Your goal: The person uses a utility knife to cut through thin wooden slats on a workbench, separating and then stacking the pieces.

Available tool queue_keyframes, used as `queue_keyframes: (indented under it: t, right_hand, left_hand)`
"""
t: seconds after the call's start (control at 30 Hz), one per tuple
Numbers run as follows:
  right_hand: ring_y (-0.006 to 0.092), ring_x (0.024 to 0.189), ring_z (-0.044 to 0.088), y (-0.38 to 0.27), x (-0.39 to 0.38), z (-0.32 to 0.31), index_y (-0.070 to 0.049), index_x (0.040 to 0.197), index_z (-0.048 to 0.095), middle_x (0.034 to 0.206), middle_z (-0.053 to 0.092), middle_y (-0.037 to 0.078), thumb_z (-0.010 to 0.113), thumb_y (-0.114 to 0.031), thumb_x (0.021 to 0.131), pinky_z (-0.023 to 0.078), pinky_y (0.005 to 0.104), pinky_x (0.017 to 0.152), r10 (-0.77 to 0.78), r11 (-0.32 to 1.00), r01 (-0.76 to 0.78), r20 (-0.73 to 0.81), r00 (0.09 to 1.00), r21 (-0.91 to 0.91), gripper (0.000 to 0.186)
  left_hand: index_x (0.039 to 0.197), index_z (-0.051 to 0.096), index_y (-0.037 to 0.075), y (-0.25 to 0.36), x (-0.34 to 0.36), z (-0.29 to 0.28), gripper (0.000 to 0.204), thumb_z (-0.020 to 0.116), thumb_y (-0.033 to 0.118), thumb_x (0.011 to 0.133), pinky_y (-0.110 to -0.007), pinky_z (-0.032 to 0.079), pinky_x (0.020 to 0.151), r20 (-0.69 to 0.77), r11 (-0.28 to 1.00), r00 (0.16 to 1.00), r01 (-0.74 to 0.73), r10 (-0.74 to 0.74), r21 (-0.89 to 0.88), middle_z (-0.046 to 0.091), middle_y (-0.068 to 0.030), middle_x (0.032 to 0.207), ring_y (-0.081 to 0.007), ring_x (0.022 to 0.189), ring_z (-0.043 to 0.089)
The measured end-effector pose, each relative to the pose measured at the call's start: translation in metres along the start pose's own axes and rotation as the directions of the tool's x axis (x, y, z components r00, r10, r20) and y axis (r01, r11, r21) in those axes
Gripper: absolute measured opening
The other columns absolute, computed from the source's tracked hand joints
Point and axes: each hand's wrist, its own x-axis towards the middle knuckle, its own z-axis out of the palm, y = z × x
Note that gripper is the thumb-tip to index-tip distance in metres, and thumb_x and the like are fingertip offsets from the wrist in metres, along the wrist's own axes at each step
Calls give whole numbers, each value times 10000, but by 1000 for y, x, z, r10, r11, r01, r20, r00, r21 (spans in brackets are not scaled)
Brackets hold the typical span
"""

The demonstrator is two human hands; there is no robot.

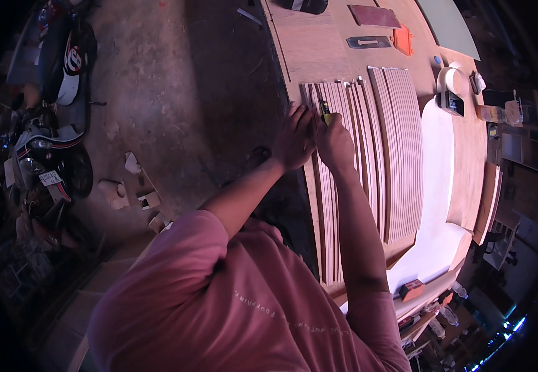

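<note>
My right hand is closed round a yellow-and-black utility knife, its tip toward the far ends of the strips. Close beside it, my left hand has its fingers bent together on the outermost of the long, thin wooden strips, at the left edge of the workbench. What lies under the left fingertips is partly hidden. These strips lie side by side, some slightly apart and uneven at their far ends. To their right is a tighter group of grooved strips.
A white sheet curves along the bench's right side, near a roll of pale banding. An orange tool and a dark slotted plate lie at the far end. Motorcycles stand on the left; scraps litter the floor.
</note>
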Motion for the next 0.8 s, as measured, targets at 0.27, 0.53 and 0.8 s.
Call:
queue_keyframes:
  t: [0.27, 0.53, 0.8]
  right_hand:
    - [473, 830, 726, -5, 7, 1, 23, 1098, 495, 890, 716, 296, 517, -338, 1028, 576, 563, 722, -7, 998, 8, 23, 1000, -56, 368]
    - [460, 889, 730, -15, 12, -7, 25, 1122, 498, 932, 726, 282, 474, -349, 1047, 575, 556, 785, 35, 997, -29, 84, 996, -73, 382]
    - [445, 913, 740, -15, 28, -2, 12, 1118, 487, 941, 735, 276, 457, -377, 1064, 592, 520, 805, 11, 991, 5, 120, 993, -132, 394]
  left_hand:
    - [1565, 353, 5, 1, 3, -5, 836, 636, 486, 942, -545, 211, 1258, 62, 999, 998, -1, -2, 42, 348, -251, 1585, -436, 1550, 217]
    - [1601, 304, 55, 5, 4, -8, 959, 760, 421, 841, -598, 196, 1247, 133, 997, 990, 38, -46, 63, 324, -228, 1608, -423, 1561, 200]
    - [1584, 338, 66, 10, 4, -11, 942, 786, 377, 817, -646, 207, 1223, 123, 991, 991, 30, -46, 129, 346, -212, 1604, -408, 1556, 231]
